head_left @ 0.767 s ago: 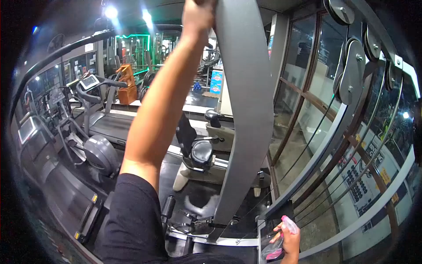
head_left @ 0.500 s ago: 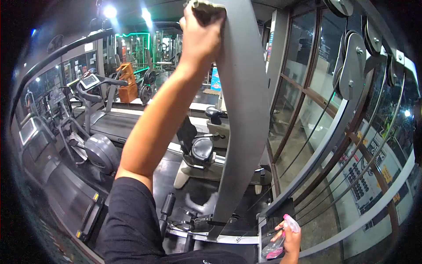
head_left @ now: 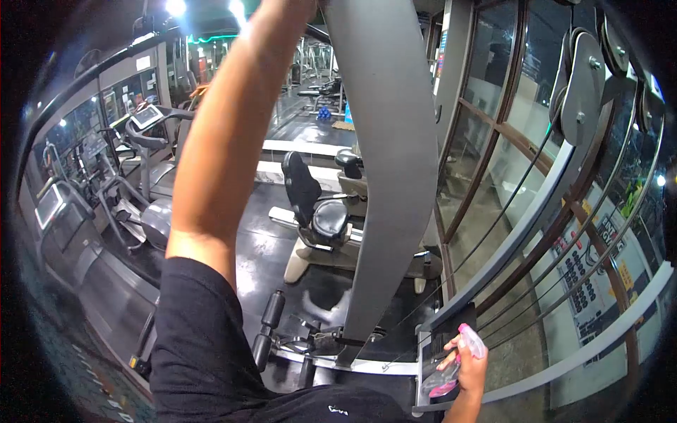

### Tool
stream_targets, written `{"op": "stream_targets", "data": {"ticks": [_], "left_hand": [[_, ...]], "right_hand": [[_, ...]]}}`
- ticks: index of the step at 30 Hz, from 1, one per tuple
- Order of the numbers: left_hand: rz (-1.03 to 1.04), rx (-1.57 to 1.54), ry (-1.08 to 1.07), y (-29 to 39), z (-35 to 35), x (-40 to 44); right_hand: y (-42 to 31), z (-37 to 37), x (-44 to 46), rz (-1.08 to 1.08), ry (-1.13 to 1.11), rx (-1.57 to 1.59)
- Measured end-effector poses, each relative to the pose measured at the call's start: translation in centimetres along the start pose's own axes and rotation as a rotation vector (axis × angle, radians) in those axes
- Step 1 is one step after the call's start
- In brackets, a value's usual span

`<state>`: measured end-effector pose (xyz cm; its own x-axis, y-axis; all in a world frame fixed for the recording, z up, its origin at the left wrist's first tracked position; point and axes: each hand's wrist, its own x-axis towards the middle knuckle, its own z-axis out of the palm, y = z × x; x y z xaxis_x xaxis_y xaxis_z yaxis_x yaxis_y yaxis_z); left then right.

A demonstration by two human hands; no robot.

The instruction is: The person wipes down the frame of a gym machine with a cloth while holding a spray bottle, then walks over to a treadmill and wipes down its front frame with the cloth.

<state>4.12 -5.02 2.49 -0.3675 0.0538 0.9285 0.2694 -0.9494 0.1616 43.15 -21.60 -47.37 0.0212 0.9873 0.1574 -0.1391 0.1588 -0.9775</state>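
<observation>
near right, our right hand (head_left: 473,368) grips a spray bottle (head_left: 443,388); our left hand is unseen. we cannot tell its grip.

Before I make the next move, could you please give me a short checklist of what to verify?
1. Spray bottle secure in the right hand: ok, fingers are curled around it.
2. Right hand away from the pulleys: ok, they hang apart from it, higher up.
3. Left hand visible: not ok, the left arm runs out past the top edge.
4. Left hand touching the grey upright: cannot tell, out of view.
</observation>
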Motion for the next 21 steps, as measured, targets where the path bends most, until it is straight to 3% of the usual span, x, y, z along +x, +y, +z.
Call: {"op": "stream_targets", "data": {"ticks": [1, 3, 4, 8, 12, 13, 15, 17, 18, 21], "left_hand": [[0.066, -0.034, 0.172, 0.1, 1.6, -4.1], [0.023, 0.028, 0.172, -1.9, 0.0, -9.5], [-0.081, 0.123, -0.004, -3.7, -2.1, -11.6], [-0.396, 0.126, -0.187, -1.7, -3.9, -25.6], [-0.490, 0.004, -0.264, -2.5, -5.4, -32.6], [-0.393, 0.113, -0.331, -1.7, -5.5, -30.9], [-0.553, -0.168, -0.211, -1.6, -4.6, -28.2], [-0.509, -0.161, -0.046, -0.6, -3.0, -23.0], [-0.390, -0.039, -0.032, -2.5, -3.2, -19.8], [-0.342, -0.170, -0.015, -2.4, -2.5, -11.9]], "right_hand": [[0.0, -0.2, 0.2, -0.002, -0.006, -0.010], [-0.2, -0.2, 0.9, -0.020, -0.033, -0.024], [-0.4, 0.0, 1.2, -0.056, -0.034, -0.030], [-3.2, 2.2, 2.2, -0.069, -0.080, 0.050], [-6.6, 4.8, 3.2, -0.135, -0.091, 0.025], [-7.2, 5.2, 3.4, -0.168, -0.107, 0.013], [-8.8, 6.1, 3.6, -0.209, -0.115, 0.003], [-10.1, 6.7, 3.8, -0.236, -0.110, 0.025], [-10.6, 6.7, 3.8, -0.250, -0.108, 0.025], [-12.2, 6.3, 3.7, -0.305, -0.086, 0.021]]}}
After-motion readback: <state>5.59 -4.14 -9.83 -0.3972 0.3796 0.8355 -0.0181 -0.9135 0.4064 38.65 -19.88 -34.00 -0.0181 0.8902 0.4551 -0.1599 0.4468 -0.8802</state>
